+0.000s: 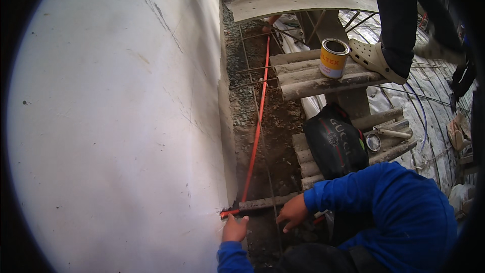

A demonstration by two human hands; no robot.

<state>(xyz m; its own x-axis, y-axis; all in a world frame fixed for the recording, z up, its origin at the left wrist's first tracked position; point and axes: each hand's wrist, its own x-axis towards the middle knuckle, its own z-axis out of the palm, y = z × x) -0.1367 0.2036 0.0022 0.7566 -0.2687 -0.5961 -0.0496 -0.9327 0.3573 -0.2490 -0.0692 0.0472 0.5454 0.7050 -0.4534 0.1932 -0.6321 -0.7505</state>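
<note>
My left hand (235, 229) is at the foot of the white wall, its index finger and thumb apart. The index finger reaches the short orange pipe end (231, 214) that sticks out beside the wall, and seems to touch it. My right hand (293, 213) hangs over the dirt with its fingers spread downward, near a thin steel rod (272, 184). I see nothing held in it. A grey, dirt-covered bar (265, 202) lies between my hands. From there a long orange pipe (257, 136) runs away along the trench.
A white wall (121, 121) fills the left. Rough round poles (303, 78) carry a yellow-labelled can (334, 58) and another person's clog (376, 60). Lower poles hold a black bag (337, 140) and an open tin (373, 142). Behind stands a curved plank (303, 4); rebar crosses pale sheeting (399, 106).
</note>
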